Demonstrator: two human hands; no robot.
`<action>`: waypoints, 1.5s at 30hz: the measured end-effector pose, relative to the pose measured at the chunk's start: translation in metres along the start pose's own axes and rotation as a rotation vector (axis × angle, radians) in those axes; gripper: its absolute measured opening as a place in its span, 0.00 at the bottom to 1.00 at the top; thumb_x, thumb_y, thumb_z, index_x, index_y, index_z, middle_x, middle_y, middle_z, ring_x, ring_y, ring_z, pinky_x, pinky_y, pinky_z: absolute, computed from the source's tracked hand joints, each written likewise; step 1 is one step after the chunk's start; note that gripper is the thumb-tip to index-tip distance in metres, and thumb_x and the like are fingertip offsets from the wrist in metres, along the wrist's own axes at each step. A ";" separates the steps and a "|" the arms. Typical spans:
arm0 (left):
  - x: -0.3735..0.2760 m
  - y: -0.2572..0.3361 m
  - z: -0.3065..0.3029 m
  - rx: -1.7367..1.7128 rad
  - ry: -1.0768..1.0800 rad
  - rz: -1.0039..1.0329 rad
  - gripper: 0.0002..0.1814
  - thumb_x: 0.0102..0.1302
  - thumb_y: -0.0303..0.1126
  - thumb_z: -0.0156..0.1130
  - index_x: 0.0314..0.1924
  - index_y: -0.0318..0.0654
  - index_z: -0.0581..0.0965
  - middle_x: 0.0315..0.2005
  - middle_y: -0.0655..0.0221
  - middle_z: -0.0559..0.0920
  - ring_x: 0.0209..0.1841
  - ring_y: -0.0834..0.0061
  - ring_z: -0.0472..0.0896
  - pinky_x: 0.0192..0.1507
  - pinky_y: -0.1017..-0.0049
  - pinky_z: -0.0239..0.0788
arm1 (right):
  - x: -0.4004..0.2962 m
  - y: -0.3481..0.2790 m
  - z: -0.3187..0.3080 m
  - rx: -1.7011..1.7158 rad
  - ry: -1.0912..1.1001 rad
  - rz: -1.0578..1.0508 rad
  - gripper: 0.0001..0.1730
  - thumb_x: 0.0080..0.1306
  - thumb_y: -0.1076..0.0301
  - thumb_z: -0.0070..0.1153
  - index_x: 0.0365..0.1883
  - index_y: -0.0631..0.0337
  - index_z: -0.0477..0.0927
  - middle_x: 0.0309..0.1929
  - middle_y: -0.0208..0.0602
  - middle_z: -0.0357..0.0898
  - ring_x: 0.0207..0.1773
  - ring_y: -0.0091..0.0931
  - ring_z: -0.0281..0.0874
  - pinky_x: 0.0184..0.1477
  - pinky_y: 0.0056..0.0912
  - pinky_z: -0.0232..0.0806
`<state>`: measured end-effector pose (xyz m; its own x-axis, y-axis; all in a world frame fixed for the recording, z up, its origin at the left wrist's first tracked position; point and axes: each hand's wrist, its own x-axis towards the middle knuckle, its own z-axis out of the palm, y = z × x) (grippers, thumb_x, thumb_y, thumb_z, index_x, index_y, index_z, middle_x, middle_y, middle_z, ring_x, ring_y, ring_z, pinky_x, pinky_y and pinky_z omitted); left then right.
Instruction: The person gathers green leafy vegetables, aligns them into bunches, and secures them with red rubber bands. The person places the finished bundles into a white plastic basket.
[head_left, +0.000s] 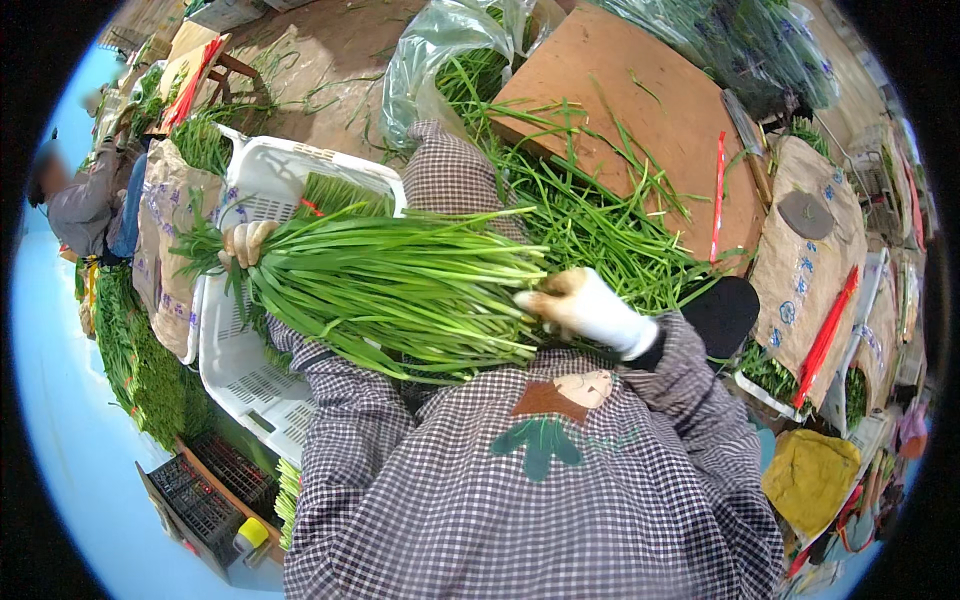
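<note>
A large bunch of garlic chives (397, 292) lies across the space in front of my chest, leaf tips to the left and pale cut ends to the right. My left hand (249, 244), in a soiled glove, is closed around the bunch near the leaf tips. At the stem ends is my right hand (589, 307), in a white glove with stained fingers. Its fingertips touch the stems; blur hides whether they pinch any. Loose chives (600, 225) are heaped just beyond the right hand, partly over a brown board (600, 75).
At left stands a white plastic crate (240, 375) with tied chives inside. A red strip (718, 195) rests on the board. Beyond is a clear plastic bag (420, 75) of chives. Sacking (802, 247) with more red strips (825, 337) lies to the right. Another person (82, 202) sits far left.
</note>
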<state>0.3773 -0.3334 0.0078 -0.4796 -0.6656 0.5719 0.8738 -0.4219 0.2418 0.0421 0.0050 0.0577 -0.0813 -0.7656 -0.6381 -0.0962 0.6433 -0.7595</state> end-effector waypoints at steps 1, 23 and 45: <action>0.000 0.000 0.000 0.002 -0.001 0.000 0.07 0.70 0.33 0.53 0.34 0.42 0.72 0.25 0.74 0.78 0.31 0.78 0.77 0.49 0.74 0.65 | 0.007 0.007 0.011 -0.018 0.066 -0.001 0.23 0.65 0.53 0.58 0.31 0.70 0.81 0.15 0.33 0.76 0.16 0.21 0.70 0.22 0.24 0.64; 0.008 0.028 -0.039 0.029 0.172 0.067 0.12 0.68 0.39 0.51 0.26 0.46 0.71 0.22 0.76 0.72 0.29 0.76 0.70 0.47 0.71 0.64 | 0.015 0.039 0.005 -0.640 -0.134 -0.978 0.14 0.57 0.73 0.50 0.42 0.58 0.79 0.25 0.44 0.77 0.29 0.41 0.78 0.31 0.41 0.71; 0.092 -0.077 -0.002 0.420 0.626 -0.130 0.16 0.70 0.41 0.48 0.24 0.48 0.67 0.19 0.76 0.69 0.26 0.76 0.68 0.41 0.71 0.64 | 0.011 -0.013 -0.020 -0.555 0.527 -0.668 0.17 0.55 0.67 0.56 0.41 0.66 0.72 0.29 0.52 0.78 0.34 0.48 0.78 0.36 0.46 0.71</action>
<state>0.2653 -0.3633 0.0407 -0.4277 -0.9039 -0.0022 0.7041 -0.3346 0.6263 0.0222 -0.0118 0.0634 -0.2569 -0.9571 0.1342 -0.7182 0.0961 -0.6892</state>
